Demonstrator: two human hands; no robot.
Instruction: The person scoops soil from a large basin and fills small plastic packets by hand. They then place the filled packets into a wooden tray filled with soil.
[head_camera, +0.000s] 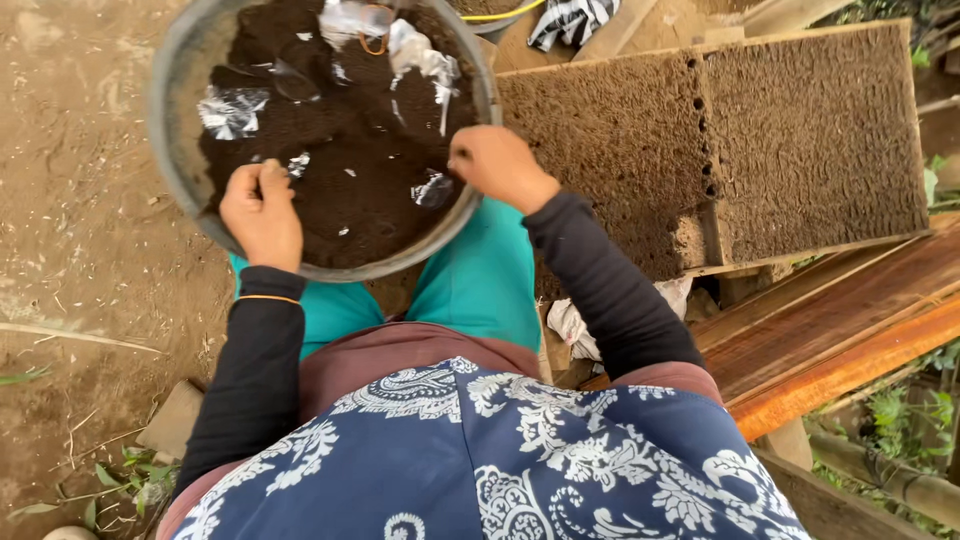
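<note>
pinching dark soil (340, 190) in the round basin (175, 110) on the lap, both hands' fingers (262, 180) are curled shut on small clumps; plastic scraps (232, 108) should be kept out.

Grey basin (175, 120): dull, scuffed metal or plastic, can't tell; soil (340, 170) dark, crumbly, matt w/ glossy crinkled clear plastic scraps (232, 108); seed trays (720, 140) rough brown; planks (840, 330) smooth orange-brown wood; sleeves (250, 370) matt black cloth.
</note>
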